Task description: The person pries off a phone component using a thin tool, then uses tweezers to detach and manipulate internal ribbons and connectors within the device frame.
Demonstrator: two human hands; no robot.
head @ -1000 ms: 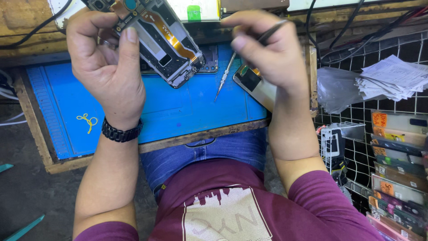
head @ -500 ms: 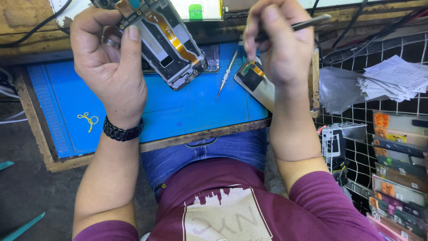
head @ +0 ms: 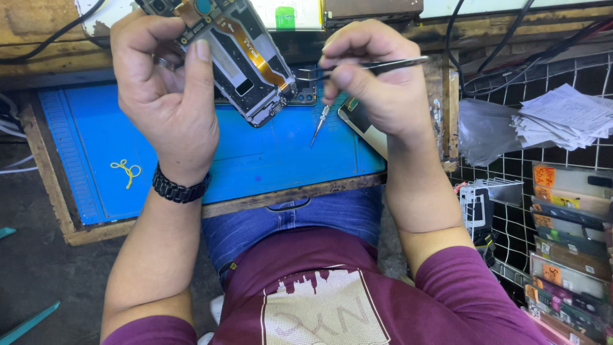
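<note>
My left hand point(head: 167, 96) grips an opened phone frame point(head: 239, 61) with its back off, an orange flex cable running down its inside, and holds it tilted above the blue work mat point(head: 96, 160). My right hand point(head: 377, 80) pinches black tweezers point(head: 377, 65), whose tips point left and reach the phone frame's right edge. A small screwdriver point(head: 319, 124) lies on the mat just under the tweezers. Half hidden under my right hand, another phone part point(head: 361, 121) rests at the mat's right edge.
The mat lies on a wooden board point(head: 268, 198) over my lap. At the right a wire rack point(head: 555, 243) holds several packaged parts, with a stack of papers point(head: 568, 118) and a grey bag above. Cables cross the top right. A yellow squiggle is printed on the mat.
My right hand has moved left and turned the tweezers from pointing up and right to lying level, tips now at the phone frame. The left hand has tilted the frame slightly.
</note>
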